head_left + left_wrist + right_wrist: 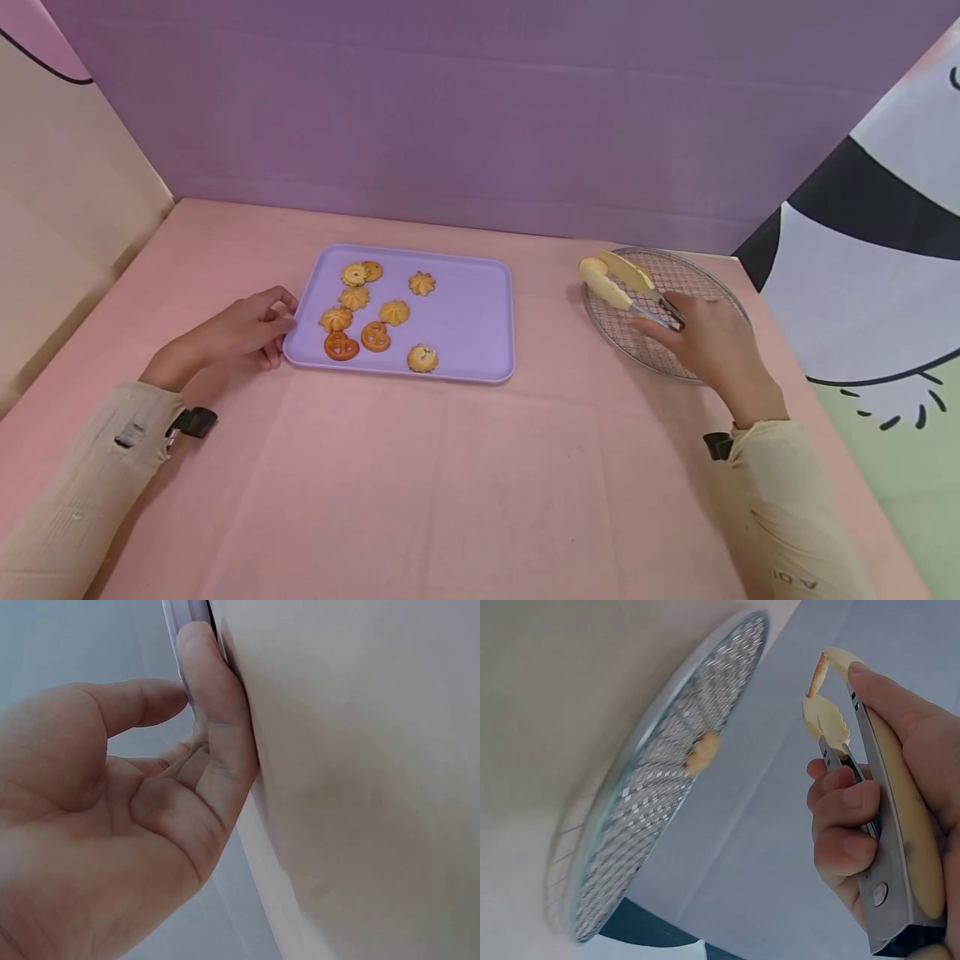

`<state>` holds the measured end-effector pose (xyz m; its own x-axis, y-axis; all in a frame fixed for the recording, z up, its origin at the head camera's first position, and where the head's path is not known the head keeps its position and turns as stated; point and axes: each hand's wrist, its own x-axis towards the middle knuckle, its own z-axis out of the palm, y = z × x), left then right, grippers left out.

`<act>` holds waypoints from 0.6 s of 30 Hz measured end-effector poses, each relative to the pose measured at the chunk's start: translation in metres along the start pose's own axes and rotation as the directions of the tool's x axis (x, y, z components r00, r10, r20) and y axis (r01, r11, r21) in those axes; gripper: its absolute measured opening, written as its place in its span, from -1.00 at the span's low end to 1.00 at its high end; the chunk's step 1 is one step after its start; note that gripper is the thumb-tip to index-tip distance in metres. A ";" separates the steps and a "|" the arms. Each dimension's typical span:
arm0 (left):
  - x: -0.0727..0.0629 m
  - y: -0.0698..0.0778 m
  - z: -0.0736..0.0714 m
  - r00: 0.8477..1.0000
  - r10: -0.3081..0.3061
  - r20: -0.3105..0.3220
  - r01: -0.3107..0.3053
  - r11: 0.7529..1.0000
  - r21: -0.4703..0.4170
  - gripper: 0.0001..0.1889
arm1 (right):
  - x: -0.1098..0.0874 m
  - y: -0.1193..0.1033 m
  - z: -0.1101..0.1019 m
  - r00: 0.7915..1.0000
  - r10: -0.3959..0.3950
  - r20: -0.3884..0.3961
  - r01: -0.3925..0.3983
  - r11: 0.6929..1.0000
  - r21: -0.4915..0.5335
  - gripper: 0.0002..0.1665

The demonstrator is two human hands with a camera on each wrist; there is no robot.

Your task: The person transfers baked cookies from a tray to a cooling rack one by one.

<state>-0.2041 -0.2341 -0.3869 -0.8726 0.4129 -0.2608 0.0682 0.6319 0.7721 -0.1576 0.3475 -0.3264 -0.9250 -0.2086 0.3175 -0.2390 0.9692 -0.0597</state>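
Observation:
My left hand (243, 327) is at the left end of a lilac tray (476, 317), and in the left wrist view its thumb and fingers pinch the tray's rim (184, 611). My right hand (716, 342) grips metal tongs with pale yellow tips and handle (904, 810). Between the tong tips is a thin round biscuit (820, 673), held above the left part of a round wire mesh rack (675, 271). Another biscuit (703, 752) lies on the mesh, partly hidden by the tongs in the head view.
Several star-shaped biscuits (393, 312), round biscuits (422, 358) and two pretzels (341, 346) lie on the tray, mostly in its left half. The pink tabletop (510, 475) meets a purple wall (480, 117) behind. At the right stands a patterned panel (877, 275).

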 end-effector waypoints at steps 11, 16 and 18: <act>-0.001 0.001 0.000 1.000 0.014 -0.006 -0.014 1.000 0.005 -0.67 | -0.004 0.022 0.009 0.996 0.079 0.031 -0.078 0.997 -0.019 -0.26; -0.001 0.002 0.000 1.000 0.020 -0.004 -0.020 1.000 -0.002 -0.68 | -0.004 0.028 0.014 0.995 0.095 0.035 -0.095 0.995 -0.020 -0.29; -0.001 0.002 0.000 1.000 0.016 -0.005 -0.016 1.000 -0.002 -0.68 | -0.003 0.030 0.017 0.993 0.108 0.046 -0.107 0.994 -0.017 -0.32</act>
<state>-0.2030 -0.2335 -0.3845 -0.8736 0.4201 -0.2456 0.0816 0.6241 0.7771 -0.1667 0.3752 -0.3453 -0.9581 -0.1084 0.2650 -0.1333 0.9880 -0.0777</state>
